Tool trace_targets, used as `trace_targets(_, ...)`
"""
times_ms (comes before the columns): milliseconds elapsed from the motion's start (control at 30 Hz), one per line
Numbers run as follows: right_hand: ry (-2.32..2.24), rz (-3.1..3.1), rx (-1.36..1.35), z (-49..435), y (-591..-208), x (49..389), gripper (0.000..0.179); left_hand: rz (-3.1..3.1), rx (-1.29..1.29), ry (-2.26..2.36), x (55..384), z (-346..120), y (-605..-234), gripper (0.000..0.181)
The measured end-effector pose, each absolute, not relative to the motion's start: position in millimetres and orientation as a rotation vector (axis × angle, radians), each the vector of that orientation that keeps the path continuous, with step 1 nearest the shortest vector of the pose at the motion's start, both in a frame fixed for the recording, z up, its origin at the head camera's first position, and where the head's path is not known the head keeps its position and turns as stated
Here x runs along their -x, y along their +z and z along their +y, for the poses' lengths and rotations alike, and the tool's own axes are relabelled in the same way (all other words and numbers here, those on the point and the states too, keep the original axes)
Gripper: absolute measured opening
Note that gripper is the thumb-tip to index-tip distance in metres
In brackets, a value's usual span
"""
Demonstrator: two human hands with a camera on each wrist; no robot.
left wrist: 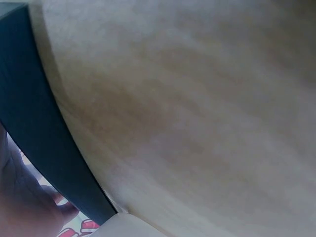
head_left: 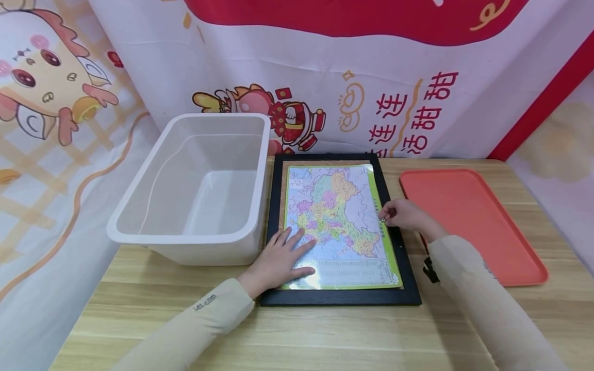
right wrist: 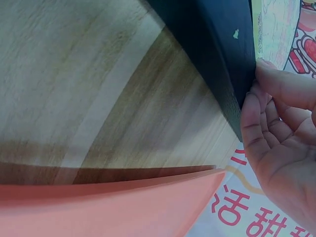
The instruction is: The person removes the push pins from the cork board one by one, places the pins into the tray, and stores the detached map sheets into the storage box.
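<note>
A colourful map sheet (head_left: 334,206) with a green edge lies on a black-framed cork board (head_left: 341,297). My left hand (head_left: 283,260) rests on the map's lower left part, its fingers spread; the left wrist view shows only part of this hand (left wrist: 24,197) beyond the dark frame. At the map's right edge, my right hand (head_left: 402,214) pinches a small shiny object (head_left: 382,220), too small to identify. In the right wrist view, the thumb and fingers of that hand (right wrist: 281,123) meet beside the frame and hide what they hold.
A deep white bin (head_left: 185,238) stands left of the board, close to its frame. To the right lies a red tray (head_left: 473,226), partly under my right forearm. A printed cloth (head_left: 315,56) hangs behind the wooden table (head_left: 185,309).
</note>
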State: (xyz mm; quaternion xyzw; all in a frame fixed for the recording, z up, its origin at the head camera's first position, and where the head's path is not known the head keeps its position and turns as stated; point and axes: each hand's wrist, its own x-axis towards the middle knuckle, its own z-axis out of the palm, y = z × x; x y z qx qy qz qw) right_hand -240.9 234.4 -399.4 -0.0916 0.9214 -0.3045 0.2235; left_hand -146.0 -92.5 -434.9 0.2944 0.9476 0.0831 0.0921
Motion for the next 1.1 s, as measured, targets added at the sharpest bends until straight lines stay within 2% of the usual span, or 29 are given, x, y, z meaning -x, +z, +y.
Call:
trace_targets(333,-0.829,2.56,0.193,232.1,-400.7,236.2,0.014,2.801,-0.871,0.262,146.2,-93.2,-434.0,0.068)
trace_targets(800,-0.836,2.638,0.17,228.9,-407.6,233.1,0.013,2.793,-0.861,0.268,145.6,-92.3,-434.3,0.068)
trace_targets(1100,-0.981,2.677,0.145,236.8,-412.7,232.4,0.019,2.787,-0.85,0.269,145.3,-92.2,-433.9,0.068)
